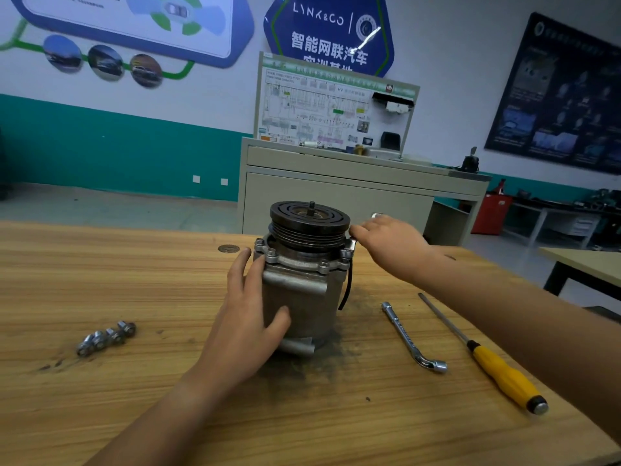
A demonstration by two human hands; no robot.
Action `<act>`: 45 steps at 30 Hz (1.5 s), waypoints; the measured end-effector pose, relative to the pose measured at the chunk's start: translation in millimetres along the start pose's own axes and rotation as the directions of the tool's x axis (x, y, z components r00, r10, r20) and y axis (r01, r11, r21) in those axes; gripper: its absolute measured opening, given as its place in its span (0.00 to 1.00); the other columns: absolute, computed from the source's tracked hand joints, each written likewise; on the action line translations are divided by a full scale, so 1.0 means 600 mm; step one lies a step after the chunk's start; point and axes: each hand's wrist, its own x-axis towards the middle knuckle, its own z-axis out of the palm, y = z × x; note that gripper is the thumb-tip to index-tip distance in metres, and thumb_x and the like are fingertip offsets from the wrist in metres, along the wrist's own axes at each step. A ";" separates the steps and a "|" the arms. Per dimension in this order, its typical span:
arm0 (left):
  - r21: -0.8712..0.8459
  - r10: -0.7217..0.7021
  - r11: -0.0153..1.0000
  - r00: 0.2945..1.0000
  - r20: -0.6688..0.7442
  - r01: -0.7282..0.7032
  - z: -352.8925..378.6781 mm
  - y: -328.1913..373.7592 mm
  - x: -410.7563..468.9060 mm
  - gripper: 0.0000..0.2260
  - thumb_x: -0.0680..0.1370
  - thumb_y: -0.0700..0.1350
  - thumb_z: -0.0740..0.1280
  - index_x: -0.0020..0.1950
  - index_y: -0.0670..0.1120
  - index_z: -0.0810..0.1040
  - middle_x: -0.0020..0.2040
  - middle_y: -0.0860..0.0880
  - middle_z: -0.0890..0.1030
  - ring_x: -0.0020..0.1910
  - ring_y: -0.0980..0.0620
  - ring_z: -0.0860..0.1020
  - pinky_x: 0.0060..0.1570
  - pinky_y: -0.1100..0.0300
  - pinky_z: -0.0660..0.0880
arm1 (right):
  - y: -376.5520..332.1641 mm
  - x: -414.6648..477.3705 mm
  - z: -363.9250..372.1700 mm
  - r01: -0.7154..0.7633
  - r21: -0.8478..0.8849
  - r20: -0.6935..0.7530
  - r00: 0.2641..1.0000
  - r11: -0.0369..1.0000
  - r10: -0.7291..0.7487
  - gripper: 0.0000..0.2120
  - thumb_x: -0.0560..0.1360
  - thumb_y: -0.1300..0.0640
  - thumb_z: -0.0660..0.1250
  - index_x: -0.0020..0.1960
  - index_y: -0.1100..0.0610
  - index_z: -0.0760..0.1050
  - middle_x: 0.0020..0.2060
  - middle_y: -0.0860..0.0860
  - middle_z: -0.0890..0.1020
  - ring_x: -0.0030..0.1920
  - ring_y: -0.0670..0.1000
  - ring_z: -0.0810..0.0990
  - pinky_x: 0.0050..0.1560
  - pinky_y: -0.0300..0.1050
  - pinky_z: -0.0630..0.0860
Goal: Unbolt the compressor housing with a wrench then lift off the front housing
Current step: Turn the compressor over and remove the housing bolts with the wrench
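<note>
1. Far left on the wooden workbench lies a small cluster of loose bolts, well apart from everything else.
2. The left hand clasps the compressor from its left side, with the fingers up along the casing and the thumb wrapped across the front.
3. The compressor stands upright near the middle of the bench, on a dark smear of grime. Its body is dull, stained grey cast metal. A black grooved pulley caps it, with a short threaded shaft poking up from the centre. Just under the pulley, the front housing has a flange with bolt heads seated in its lugs. A black cable hangs down the right side.
4. The right hand is curled around a wrench. The wrench head sits at the lug on the flange's right edge, and its shiny far end shows beyond the knuckles.
5. An L-shaped socket wrench lies flat to the right of the compressor, near it but not touching.
6. A screwdriver with a yellow handle lies further right, roughly parallel to the socket wrench and apart from it.
</note>
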 end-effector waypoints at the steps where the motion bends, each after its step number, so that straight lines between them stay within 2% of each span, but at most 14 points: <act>1: -0.001 -0.002 1.000 1.000 0.002 0.002 0.000 0.000 0.000 0.35 0.76 0.48 0.66 0.76 0.51 0.49 0.73 0.66 0.40 0.72 0.57 0.54 0.62 0.64 0.60 | 0.001 -0.002 0.005 -0.026 0.042 -0.025 0.999 0.999 0.027 0.17 0.78 0.64 0.58 0.67 0.57 0.64 0.57 0.54 0.77 0.57 0.54 0.74 0.58 0.44 0.69; 3: 0.001 -0.009 1.000 1.000 0.005 0.009 0.001 0.000 -0.001 0.35 0.76 0.48 0.66 0.76 0.51 0.49 0.73 0.64 0.40 0.72 0.57 0.54 0.62 0.64 0.59 | 0.004 -0.016 0.004 -0.160 0.195 -0.090 0.979 0.968 0.180 0.15 0.80 0.61 0.55 0.67 0.57 0.64 0.53 0.54 0.78 0.48 0.52 0.76 0.47 0.45 0.74; 5: -0.001 -0.019 1.000 1.000 0.005 0.019 0.003 0.000 -0.001 0.35 0.76 0.48 0.66 0.77 0.50 0.48 0.74 0.64 0.40 0.72 0.57 0.54 0.62 0.65 0.57 | -0.005 -0.043 -0.008 -0.300 0.444 -0.124 0.913 0.844 0.390 0.14 0.81 0.57 0.52 0.65 0.58 0.64 0.40 0.53 0.79 0.34 0.51 0.74 0.32 0.45 0.69; 7: -0.005 -0.022 1.000 1.000 0.004 0.022 0.003 0.002 0.000 0.35 0.76 0.48 0.66 0.77 0.50 0.48 0.74 0.64 0.41 0.72 0.57 0.54 0.62 0.65 0.57 | -0.018 -0.075 -0.022 -0.345 0.593 -0.106 0.862 0.728 0.495 0.14 0.81 0.55 0.51 0.64 0.58 0.65 0.31 0.50 0.74 0.28 0.49 0.72 0.27 0.45 0.69; 12: 0.000 -0.024 1.000 1.000 0.002 0.024 0.002 0.006 -0.002 0.35 0.76 0.47 0.66 0.77 0.49 0.48 0.74 0.62 0.41 0.72 0.57 0.52 0.61 0.66 0.56 | -0.049 -0.119 -0.058 -0.385 0.391 0.084 0.919 0.836 0.384 0.12 0.81 0.56 0.53 0.64 0.54 0.65 0.31 0.47 0.72 0.30 0.46 0.72 0.26 0.40 0.64; 16: -0.003 -0.022 1.000 1.000 0.002 0.022 0.001 0.006 -0.001 0.35 0.76 0.47 0.66 0.77 0.49 0.48 0.73 0.65 0.41 0.71 0.58 0.53 0.60 0.66 0.57 | -0.057 -0.107 -0.072 -0.365 0.237 0.248 0.919 0.901 0.307 0.12 0.80 0.60 0.53 0.62 0.55 0.65 0.32 0.48 0.70 0.31 0.47 0.69 0.27 0.40 0.61; 24: -0.010 -0.020 1.000 1.000 0.000 0.020 0.001 0.004 -0.003 0.36 0.76 0.47 0.66 0.77 0.50 0.48 0.73 0.66 0.42 0.72 0.56 0.54 0.61 0.65 0.56 | -0.052 -0.081 -0.108 -0.043 -0.122 0.214 0.975 0.992 0.068 0.11 0.77 0.64 0.55 0.59 0.59 0.66 0.27 0.49 0.62 0.25 0.47 0.60 0.23 0.40 0.56; 30: 0.006 -0.004 1.000 1.000 -0.010 0.005 0.003 0.004 -0.002 0.35 0.76 0.47 0.66 0.76 0.50 0.49 0.73 0.65 0.43 0.72 0.55 0.55 0.61 0.65 0.57 | -0.009 -0.080 -0.076 -0.056 -0.117 0.177 0.981 0.992 0.076 0.11 0.79 0.60 0.54 0.62 0.55 0.64 0.27 0.47 0.66 0.25 0.46 0.64 0.23 0.38 0.59; 32: 0.001 -0.012 1.000 1.000 -0.010 0.012 0.002 0.004 -0.001 0.34 0.76 0.48 0.65 0.76 0.50 0.49 0.73 0.64 0.43 0.72 0.55 0.55 0.64 0.63 0.56 | -0.005 -0.090 -0.050 -0.111 -0.026 0.105 0.988 0.994 0.113 0.11 0.81 0.55 0.53 0.63 0.53 0.64 0.29 0.46 0.69 0.27 0.46 0.68 0.24 0.37 0.61; 34: -0.007 -0.034 0.999 0.999 -0.029 0.034 -0.001 0.008 -0.001 0.33 0.77 0.51 0.62 0.76 0.51 0.48 0.75 0.60 0.47 0.73 0.53 0.56 0.71 0.51 0.54 | -0.014 -0.107 -0.017 -0.188 0.203 -0.086 0.974 0.961 0.209 0.12 0.81 0.53 0.52 0.62 0.54 0.67 0.32 0.47 0.73 0.30 0.47 0.71 0.26 0.37 0.63; 36: 0.005 -0.059 0.998 0.993 -0.106 0.060 -0.007 0.014 -0.001 0.31 0.78 0.58 0.56 0.76 0.51 0.47 0.76 0.55 0.53 0.73 0.52 0.58 0.71 0.39 0.51 | -0.036 -0.125 0.004 -0.210 0.573 -0.231 0.886 0.792 0.402 0.11 0.80 0.56 0.55 0.58 0.56 0.72 0.29 0.46 0.72 0.27 0.45 0.70 0.25 0.37 0.62; 39: 0.020 -0.015 1.000 0.968 -0.250 0.020 -0.017 0.025 0.002 0.31 0.77 0.60 0.52 0.76 0.46 0.53 0.75 0.49 0.59 0.72 0.54 0.59 0.70 0.36 0.48 | -0.068 -0.133 0.011 -0.105 0.936 -0.172 0.697 0.337 0.696 0.07 0.79 0.59 0.58 0.46 0.53 0.74 0.26 0.45 0.69 0.26 0.42 0.68 0.26 0.34 0.63; 42: 0.094 0.188 0.981 0.935 -0.300 -0.167 -0.022 0.043 0.003 0.27 0.76 0.55 0.53 0.71 0.43 0.64 0.72 0.51 0.61 0.69 0.63 0.56 0.67 0.31 0.50 | -0.101 -0.135 0.014 0.021 0.992 0.091 0.555 -0.123 0.827 0.11 0.79 0.59 0.58 0.39 0.53 0.72 0.24 0.47 0.66 0.25 0.44 0.64 0.26 0.40 0.62; 45: 0.246 0.446 0.886 0.866 -0.224 -0.393 -0.026 0.067 0.020 0.18 0.76 0.50 0.58 0.63 0.45 0.70 0.70 0.48 0.62 0.66 0.53 0.63 0.59 0.26 0.62 | -0.134 -0.140 0.023 0.173 0.811 0.411 0.511 -0.559 0.755 0.14 0.79 0.59 0.57 0.34 0.56 0.66 0.20 0.46 0.62 0.19 0.43 0.58 0.19 0.33 0.54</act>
